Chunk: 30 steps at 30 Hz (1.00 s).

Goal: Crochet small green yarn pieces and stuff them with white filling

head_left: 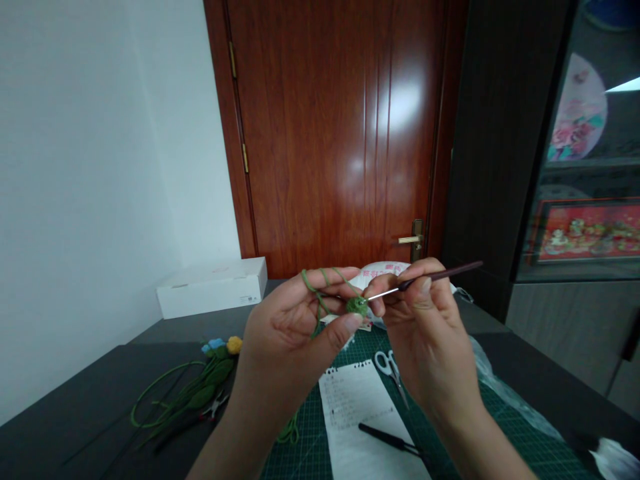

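Observation:
My left hand [295, 327] pinches a small green crocheted piece [357, 305] between thumb and fingers, with green yarn [320, 283] looped over its forefinger. My right hand [423, 313] grips a crochet hook [435, 275] with a dark handle; its metal tip is at the green piece. Both hands are raised above a green cutting mat [450, 413].
On the mat lie a white sheet of paper [360, 413], scissors [393, 370] and a dark pen-like tool [387, 438]. Crocheted flowers with green stems [200, 387] lie on the dark table at left. A white box [213, 287] sits by the wall, before a wooden door [340, 133].

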Each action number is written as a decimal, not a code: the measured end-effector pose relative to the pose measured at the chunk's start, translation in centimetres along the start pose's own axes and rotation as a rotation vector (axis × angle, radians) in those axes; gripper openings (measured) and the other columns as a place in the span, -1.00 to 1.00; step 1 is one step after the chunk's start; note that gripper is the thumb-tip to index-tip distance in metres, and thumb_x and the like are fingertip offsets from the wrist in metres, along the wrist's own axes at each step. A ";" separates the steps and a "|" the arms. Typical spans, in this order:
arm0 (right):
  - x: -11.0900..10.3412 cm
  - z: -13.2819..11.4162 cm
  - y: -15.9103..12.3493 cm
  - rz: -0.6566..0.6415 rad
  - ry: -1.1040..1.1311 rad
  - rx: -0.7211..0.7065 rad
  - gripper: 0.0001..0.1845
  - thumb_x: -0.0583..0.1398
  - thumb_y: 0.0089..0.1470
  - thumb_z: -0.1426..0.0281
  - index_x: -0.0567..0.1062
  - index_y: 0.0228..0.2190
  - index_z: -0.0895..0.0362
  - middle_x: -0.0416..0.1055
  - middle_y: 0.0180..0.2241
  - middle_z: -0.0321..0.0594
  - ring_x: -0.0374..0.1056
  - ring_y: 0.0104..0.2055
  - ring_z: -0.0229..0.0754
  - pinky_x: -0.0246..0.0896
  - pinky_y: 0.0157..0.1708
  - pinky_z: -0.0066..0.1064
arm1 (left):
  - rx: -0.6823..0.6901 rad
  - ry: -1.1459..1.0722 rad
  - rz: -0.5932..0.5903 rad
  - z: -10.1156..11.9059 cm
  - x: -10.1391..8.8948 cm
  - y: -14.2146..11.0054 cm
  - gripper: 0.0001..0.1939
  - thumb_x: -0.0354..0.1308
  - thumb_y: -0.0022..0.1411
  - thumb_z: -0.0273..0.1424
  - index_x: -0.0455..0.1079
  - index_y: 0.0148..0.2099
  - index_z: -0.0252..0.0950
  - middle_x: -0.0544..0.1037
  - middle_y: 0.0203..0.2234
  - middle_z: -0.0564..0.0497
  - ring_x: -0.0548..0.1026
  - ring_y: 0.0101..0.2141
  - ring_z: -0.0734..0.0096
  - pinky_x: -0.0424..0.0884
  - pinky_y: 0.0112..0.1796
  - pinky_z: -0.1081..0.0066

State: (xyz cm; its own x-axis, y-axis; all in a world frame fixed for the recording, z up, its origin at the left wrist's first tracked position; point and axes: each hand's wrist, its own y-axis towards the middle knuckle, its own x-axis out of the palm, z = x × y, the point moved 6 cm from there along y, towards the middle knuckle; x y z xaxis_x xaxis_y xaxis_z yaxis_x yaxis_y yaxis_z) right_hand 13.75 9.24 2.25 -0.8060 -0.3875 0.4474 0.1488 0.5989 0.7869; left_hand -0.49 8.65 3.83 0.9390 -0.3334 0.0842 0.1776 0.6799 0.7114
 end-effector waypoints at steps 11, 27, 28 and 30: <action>-0.1 -0.5 0.2 -0.003 -0.099 -0.098 -0.89 0.21 0.31 0.29 0.38 -0.27 0.01 0.41 -0.41 -0.33 0.38 -0.37 -0.23 0.36 -0.32 -0.35 | 0.065 0.092 -0.010 0.4 0.0 0.1 -0.60 0.38 0.16 -0.63 0.60 0.03 -0.21 0.70 -0.18 -0.01 0.66 -0.17 0.43 0.59 -0.11 0.52; -0.3 -2.2 0.3 -0.050 -0.226 -0.230 -0.93 0.17 0.35 0.43 0.42 -0.26 0.09 0.44 -0.44 -0.30 0.41 -0.42 -0.22 0.31 -0.36 -0.33 | 0.096 0.210 -0.015 0.6 -0.3 0.0 -0.61 0.38 0.16 -0.62 0.60 0.03 -0.21 0.70 -0.20 -0.01 0.67 -0.19 0.41 0.59 -0.12 0.52; -0.3 -2.5 0.1 -0.052 -0.261 -0.258 -0.93 0.16 0.35 0.44 0.42 -0.25 0.10 0.44 -0.44 -0.30 0.42 -0.41 -0.21 0.32 -0.35 -0.32 | 0.104 0.220 -0.011 0.6 -0.3 0.0 -0.61 0.38 0.17 -0.61 0.60 0.03 -0.22 0.70 -0.20 -0.02 0.67 -0.19 0.40 0.60 -0.12 0.51; -0.1 -3.0 -0.1 -0.070 -0.330 -0.314 -0.93 0.15 0.35 0.46 0.43 -0.24 0.11 0.44 -0.43 -0.28 0.43 -0.40 -0.20 0.33 -0.34 -0.29 | 0.116 0.239 -0.008 0.6 -0.4 0.0 -0.62 0.38 0.17 -0.60 0.60 0.03 -0.22 0.70 -0.20 -0.03 0.67 -0.19 0.38 0.60 -0.12 0.50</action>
State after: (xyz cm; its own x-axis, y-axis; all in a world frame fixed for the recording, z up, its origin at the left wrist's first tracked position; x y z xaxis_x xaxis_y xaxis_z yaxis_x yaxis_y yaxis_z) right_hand 15.50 7.14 3.45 -0.9521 -0.1447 0.2695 0.2130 0.3186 0.9237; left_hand -1.03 8.40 4.16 0.9831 -0.1651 -0.0795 0.1634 0.5938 0.7878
